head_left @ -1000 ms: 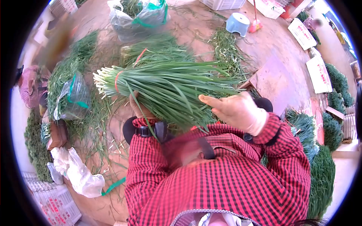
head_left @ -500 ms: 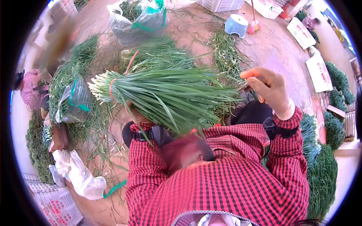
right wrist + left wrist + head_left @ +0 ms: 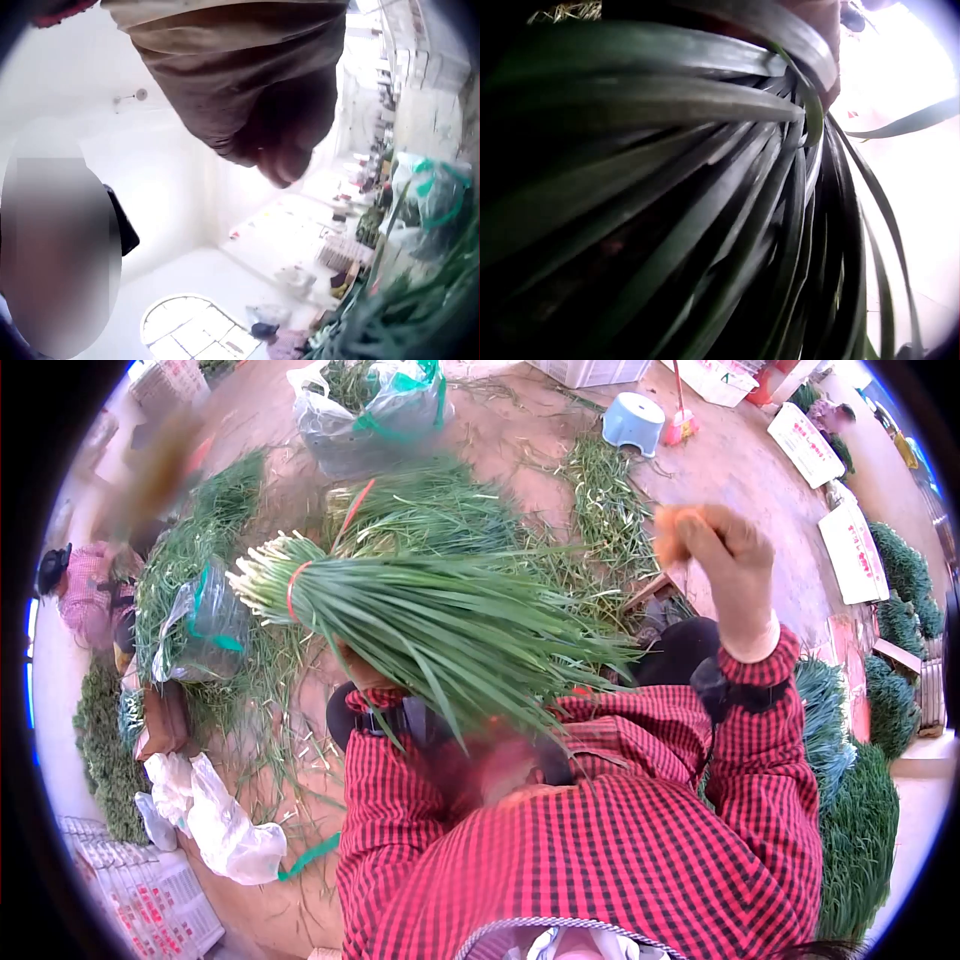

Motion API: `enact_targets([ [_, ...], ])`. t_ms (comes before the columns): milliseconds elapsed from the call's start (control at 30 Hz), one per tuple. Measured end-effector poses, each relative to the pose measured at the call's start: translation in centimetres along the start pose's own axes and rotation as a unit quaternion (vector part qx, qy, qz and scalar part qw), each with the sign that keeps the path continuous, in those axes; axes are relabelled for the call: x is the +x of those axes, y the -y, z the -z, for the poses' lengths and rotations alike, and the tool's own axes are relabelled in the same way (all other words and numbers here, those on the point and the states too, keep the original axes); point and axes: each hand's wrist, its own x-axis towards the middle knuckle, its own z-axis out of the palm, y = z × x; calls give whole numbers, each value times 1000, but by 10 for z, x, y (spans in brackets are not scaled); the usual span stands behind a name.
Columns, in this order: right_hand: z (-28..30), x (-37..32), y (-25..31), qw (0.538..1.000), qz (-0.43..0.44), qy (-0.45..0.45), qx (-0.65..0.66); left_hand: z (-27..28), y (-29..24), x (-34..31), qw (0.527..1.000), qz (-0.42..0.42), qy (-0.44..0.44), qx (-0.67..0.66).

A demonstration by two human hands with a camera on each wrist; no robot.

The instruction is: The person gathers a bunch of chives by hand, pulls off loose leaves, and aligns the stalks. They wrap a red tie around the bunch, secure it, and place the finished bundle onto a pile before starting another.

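A thick bundle of long green chives [image 3: 430, 610], tied near its white root ends with a red band [image 3: 293, 588], lies across in front of me, roots pointing left. My left hand [image 3: 362, 672] grips it from underneath and is mostly hidden by the leaves. In the left wrist view the dark leaves [image 3: 705, 210] fill almost everything. My right hand [image 3: 715, 555] is raised to the right of the leaf tips, apart from the bundle, fingers curled and blurred. From the right wrist view the right hand [image 3: 247, 97] looks like a closed fist; nothing shows in it.
Loose chives [image 3: 420, 510] cover the dirt floor ahead. Plastic bags of greens sit at the back [image 3: 370, 410] and left [image 3: 205, 625]. A blue stool [image 3: 632, 420], white boxes [image 3: 850, 550], stacked chives [image 3: 850, 810], white crates [image 3: 150, 910] and another person [image 3: 85, 600] surround me.
My right hand left the bundle's leaf end and rose up to the right, its fingers curling in. The bundle stayed in my left hand and tilted slightly.
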Motion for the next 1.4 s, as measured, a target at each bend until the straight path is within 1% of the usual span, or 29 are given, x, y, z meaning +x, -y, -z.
enact_targets([
  [67,-5,14,-16,993,49,-94,-48,-18,0,-6,1000,14,-20,17],
  [100,-10,15,-27,985,71,-139,-72,-26,1,-7,998,43,-52,-4],
  [200,5,7,-57,999,-35,8,-20,-35,2,5,990,25,-136,25],
  [233,3,3,-62,998,-45,43,-30,-35,1,7,987,25,-153,41],
  [267,0,0,-65,996,-66,59,-27,-33,-2,4,982,82,-168,-17],
  [333,-9,-5,-63,990,-108,87,-21,-16,-1,4,979,63,-193,-12],
  [367,-16,-6,-59,990,-111,82,-21,1,4,10,978,27,-206,-17],
  [467,-23,-6,-42,981,-142,125,45,13,7,17,971,-25,-236,-19],
  [500,-25,-6,-41,978,-150,136,45,10,6,16,968,-21,-248,-29],
  [633,-31,-5,-37,967,-186,163,59,-6,3,10,970,-8,-244,-12],
  [733,-38,-4,-27,957,-215,184,58,0,1,11,974,12,-223,24],
  [767,-41,-4,-24,954,-225,193,53,3,1,10,972,25,-233,27],
  [867,-55,-4,-32,928,-268,257,17,3,5,11,977,-7,-207,42],
  [900,-60,-5,-37,923,-265,278,9,-3,3,8,973,3,-226,46],
  [933,-64,-5,-44,915,-255,311,13,-1,2,8,974,20,-227,19],
  [1000,-79,-6,-50,912,-254,323,-6,-6,0,5,972,20,-228,44],
  [1033,-85,-8,-56,917,-220,331,-23,0,-3,5,976,28,-208,54],
  [1067,-92,-10,-60,921,-226,318,-15,7,-8,3,989,72,-127,2],
  [1133,-99,-12,-66,932,-195,306,18,7,-8,4,983,62,-167,50],
  [1167,-100,-14,-65,947,-135,288,-39,8,-7,4,986,72,-152,15],
  [1300,-71,-8,-42,983,-42,169,58,-3,-8,3,986,71,-150,8],
  [1333,-61,-5,-34,977,-114,128,131,-4,-10,2,986,77,-151,2],
  [1367,-50,0,-38,982,-112,67,139,-6,-8,4,981,65,-183,1],
  [1400,-38,5,-43,984,-110,1,144,-11,-11,-2,980,89,-176,19],
])
